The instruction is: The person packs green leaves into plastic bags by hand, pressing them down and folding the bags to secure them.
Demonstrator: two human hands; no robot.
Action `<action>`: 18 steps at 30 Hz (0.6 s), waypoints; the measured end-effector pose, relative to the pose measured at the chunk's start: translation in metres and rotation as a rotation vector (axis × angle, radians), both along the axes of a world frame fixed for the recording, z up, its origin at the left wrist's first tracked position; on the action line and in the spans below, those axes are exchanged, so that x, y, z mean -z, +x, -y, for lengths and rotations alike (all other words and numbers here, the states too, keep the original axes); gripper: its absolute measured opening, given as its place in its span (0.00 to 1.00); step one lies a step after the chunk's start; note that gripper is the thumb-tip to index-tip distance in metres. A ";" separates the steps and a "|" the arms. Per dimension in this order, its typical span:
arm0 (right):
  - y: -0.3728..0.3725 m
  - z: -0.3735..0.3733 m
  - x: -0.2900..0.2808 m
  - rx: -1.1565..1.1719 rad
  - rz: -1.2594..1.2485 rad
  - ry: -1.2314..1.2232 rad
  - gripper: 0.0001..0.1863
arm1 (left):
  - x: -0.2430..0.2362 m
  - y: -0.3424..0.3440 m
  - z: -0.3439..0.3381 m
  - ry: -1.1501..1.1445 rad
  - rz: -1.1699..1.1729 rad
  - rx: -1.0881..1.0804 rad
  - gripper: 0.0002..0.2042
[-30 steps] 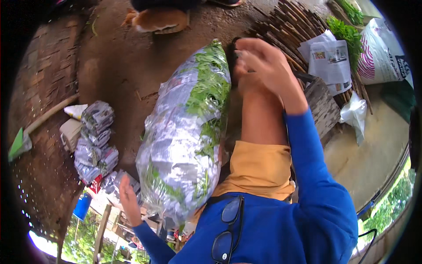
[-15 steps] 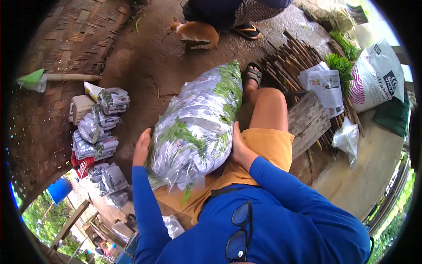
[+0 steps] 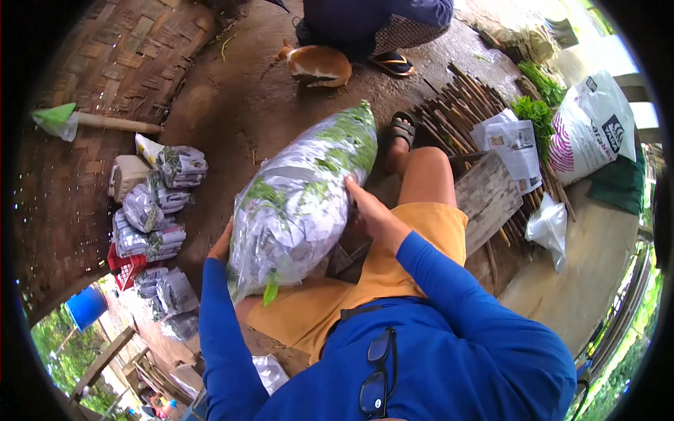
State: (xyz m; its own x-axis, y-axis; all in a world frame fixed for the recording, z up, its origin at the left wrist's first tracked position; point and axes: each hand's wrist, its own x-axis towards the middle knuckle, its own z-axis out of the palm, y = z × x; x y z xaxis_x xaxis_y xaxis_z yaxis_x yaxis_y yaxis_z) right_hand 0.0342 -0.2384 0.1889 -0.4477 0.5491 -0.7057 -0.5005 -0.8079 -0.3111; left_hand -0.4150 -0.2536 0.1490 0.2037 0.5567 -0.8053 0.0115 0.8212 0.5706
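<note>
A big clear plastic bag (image 3: 302, 196), packed with newspaper bundles and leafy greens, lies tilted in front of me, its far end leaning to the right. My left hand (image 3: 222, 243) presses on its left side, the fingers mostly hidden behind the plastic. Against the right side rests my right hand (image 3: 372, 214), its thumb on top and the other fingers curled out of sight beneath. Between them the two hands grip the bag. A green leaf (image 3: 271, 288) sticks out at its near end.
Newspaper-wrapped bundles (image 3: 144, 207) are stacked at left by a woven wall (image 3: 77, 168). An orange cat (image 3: 316, 64) and a crouching person (image 3: 379, 28) are ahead. At right lie sticks (image 3: 456, 105), a wooden plank (image 3: 488, 200), newspaper sheets (image 3: 509, 144), greens (image 3: 532, 116) and a white sack (image 3: 590, 130).
The bag has shifted slightly left and tipped, its near end lifting off my shorts. My right hand has moved up and left along its side; my left hand has slid lower, partly behind it.
</note>
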 end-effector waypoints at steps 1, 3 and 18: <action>0.007 -0.011 0.012 -0.015 0.063 0.075 0.40 | 0.010 0.014 -0.006 0.077 0.046 -0.015 0.36; 0.012 -0.030 -0.008 -0.146 0.288 0.170 0.41 | 0.008 0.024 0.014 0.081 0.096 -0.084 0.35; -0.036 -0.183 -0.055 -0.601 1.155 1.278 0.32 | 0.000 0.288 0.140 -0.136 0.619 -0.837 0.29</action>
